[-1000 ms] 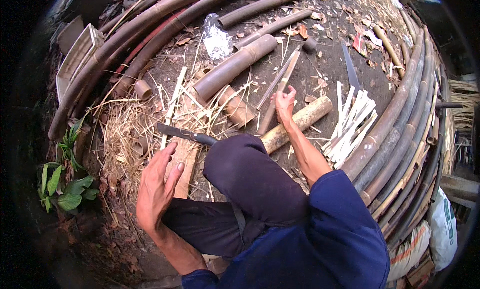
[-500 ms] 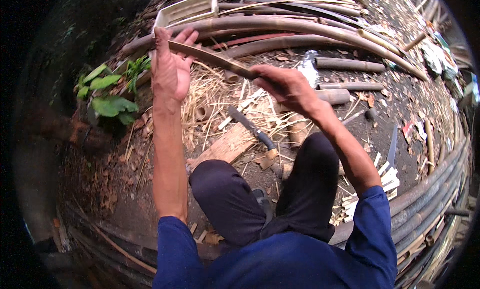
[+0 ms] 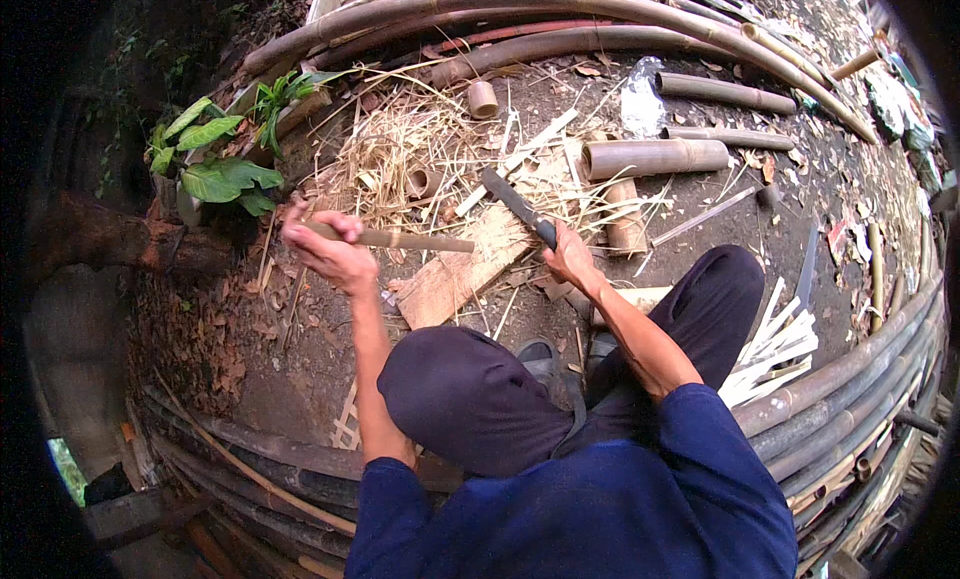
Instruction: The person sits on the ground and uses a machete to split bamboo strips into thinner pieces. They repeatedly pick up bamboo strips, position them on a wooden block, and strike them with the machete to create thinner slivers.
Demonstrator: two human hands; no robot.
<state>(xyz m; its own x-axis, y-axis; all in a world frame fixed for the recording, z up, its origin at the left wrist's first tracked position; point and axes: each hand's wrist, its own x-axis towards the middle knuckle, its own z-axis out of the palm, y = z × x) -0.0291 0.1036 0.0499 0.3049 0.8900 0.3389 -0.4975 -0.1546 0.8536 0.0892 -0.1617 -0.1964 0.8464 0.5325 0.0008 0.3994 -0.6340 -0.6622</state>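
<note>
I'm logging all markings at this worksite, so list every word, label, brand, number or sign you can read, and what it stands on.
None can be read.
Bamboo strip in the left hand, knife in the right hand: no lettering visible.
Red-and-white scrap and silvery wrapper: too small or blurred to tell whether anything is printed.

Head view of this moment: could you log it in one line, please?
left hand: holds bamboo strip; right hand: grips knife by handle; plank: on ground

L hand [image 3: 338, 257] grips bamboo strip [image 3: 418, 242], R hand [image 3: 577, 260] holds knife [image 3: 512, 198] nr plank [image 3: 462, 269].
</note>
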